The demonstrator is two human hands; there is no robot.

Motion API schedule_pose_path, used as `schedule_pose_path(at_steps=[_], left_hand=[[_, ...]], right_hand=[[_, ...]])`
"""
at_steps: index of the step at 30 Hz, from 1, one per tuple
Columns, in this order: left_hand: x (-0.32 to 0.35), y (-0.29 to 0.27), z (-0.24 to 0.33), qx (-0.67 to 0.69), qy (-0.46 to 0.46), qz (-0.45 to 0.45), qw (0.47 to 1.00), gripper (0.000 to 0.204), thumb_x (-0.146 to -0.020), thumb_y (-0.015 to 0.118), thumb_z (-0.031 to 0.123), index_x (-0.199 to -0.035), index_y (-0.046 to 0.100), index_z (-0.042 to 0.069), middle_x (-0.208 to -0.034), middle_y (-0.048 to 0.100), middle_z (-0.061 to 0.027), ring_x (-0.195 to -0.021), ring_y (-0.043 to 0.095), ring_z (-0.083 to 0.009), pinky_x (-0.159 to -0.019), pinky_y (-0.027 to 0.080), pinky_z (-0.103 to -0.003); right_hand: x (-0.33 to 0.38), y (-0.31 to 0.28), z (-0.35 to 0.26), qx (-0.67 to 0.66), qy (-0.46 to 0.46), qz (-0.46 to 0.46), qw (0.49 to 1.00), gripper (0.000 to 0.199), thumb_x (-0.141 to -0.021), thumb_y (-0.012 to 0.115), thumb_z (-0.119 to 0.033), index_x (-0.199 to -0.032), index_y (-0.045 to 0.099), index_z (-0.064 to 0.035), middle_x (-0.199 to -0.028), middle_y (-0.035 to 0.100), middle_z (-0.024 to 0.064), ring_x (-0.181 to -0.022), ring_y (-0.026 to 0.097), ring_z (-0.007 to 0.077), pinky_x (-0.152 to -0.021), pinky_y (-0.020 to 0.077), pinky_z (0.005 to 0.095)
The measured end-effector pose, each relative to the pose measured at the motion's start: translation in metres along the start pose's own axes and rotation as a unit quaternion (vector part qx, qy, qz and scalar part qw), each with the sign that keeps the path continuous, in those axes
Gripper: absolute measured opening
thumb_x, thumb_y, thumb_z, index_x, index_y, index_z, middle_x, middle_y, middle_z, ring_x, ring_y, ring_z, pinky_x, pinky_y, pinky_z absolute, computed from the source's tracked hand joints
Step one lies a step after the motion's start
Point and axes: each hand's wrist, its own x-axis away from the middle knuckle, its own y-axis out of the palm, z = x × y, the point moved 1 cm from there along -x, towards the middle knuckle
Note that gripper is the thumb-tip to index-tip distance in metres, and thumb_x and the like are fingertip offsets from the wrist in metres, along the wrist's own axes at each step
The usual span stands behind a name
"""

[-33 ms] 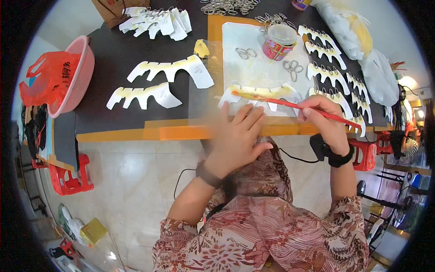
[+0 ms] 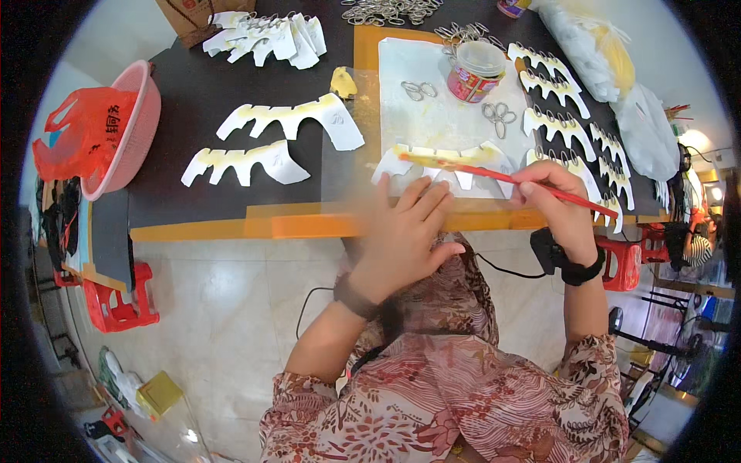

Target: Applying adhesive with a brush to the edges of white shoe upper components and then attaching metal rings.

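A red-handled brush [image 2: 494,177] lies in my right hand [image 2: 557,202], fingers pinched round the handle. Its yellow-smeared tip is over the upper edge of a white cut-out piece [image 2: 495,157] with notches and legs, coated yellowish along that edge. My left hand [image 2: 413,235] is stretched out, palm down, with its fingertips at the piece's lower edge. To the left lie two similar white pieces [image 2: 346,133]. Behind the piece are loose metal rings [image 2: 499,117] and a printed tub [image 2: 472,83] with a clear cup in its top.
White pieces with metal rings [image 2: 569,127] line the right side. More ringed pieces [image 2: 262,37] are stacked at the far left, near a ring pile [image 2: 392,9]. A pink basket [image 2: 143,116] holds a red bag. Plastic bags [image 2: 644,127] are at the right; a red stool [image 2: 116,305] stands lower left.
The brush tip has shifted slightly to the right along the white piece, and my right hand has shifted a little with it. My left hand has stayed in place.
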Motion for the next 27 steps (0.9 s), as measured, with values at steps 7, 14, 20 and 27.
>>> schedule_pose_path(at_steps=[7,14,20,27], left_hand=[[-0.001,-0.002,0.001,0.006,-0.001,-0.006,1.0,0.058,-0.071,0.068,0.043,-0.114,0.053,0.008,-0.125,0.051,-0.0069,-0.118,0.044,-0.0275,-0.103,0.014,-0.06],[-0.002,-0.001,0.002,0.007,-0.004,-0.001,1.0,0.059,-0.07,0.069,0.043,-0.115,0.053,0.008,-0.125,0.051,-0.0065,-0.118,0.043,-0.0275,-0.103,0.014,-0.059],[-0.001,0.0,0.0,0.007,-0.007,-0.012,1.0,0.061,-0.069,0.069,0.042,-0.117,0.052,0.008,-0.126,0.05,-0.006,-0.119,0.043,-0.0274,-0.103,0.014,-0.059],[-0.003,0.0,0.002,0.01,-0.007,-0.011,1.0,0.062,-0.069,0.07,0.041,-0.118,0.052,0.008,-0.127,0.05,-0.0057,-0.119,0.043,-0.0276,-0.103,0.013,-0.059]], right_hand=[[0.0,0.008,-0.001,-0.028,0.018,-0.01,0.999,0.012,-0.086,0.056,-0.006,-0.094,0.061,0.0019,-0.078,0.062,0.0031,-0.074,0.058,0.0082,-0.069,0.0463,0.0216],[-0.002,0.008,-0.004,-0.033,0.026,0.018,0.999,0.012,-0.085,0.056,-0.006,-0.093,0.061,0.0013,-0.079,0.062,0.0033,-0.073,0.059,0.0087,-0.068,0.0471,0.0219],[0.002,-0.003,-0.005,-0.029,0.025,0.024,0.999,0.011,-0.085,0.057,-0.006,-0.092,0.062,0.0013,-0.082,0.062,0.0028,-0.073,0.058,0.008,-0.068,0.0454,0.0212],[0.008,-0.01,-0.003,0.006,0.001,0.035,0.999,0.011,-0.085,0.057,-0.006,-0.092,0.062,-0.0008,-0.078,0.061,0.0018,-0.073,0.057,0.0071,-0.067,0.0445,0.0215]])
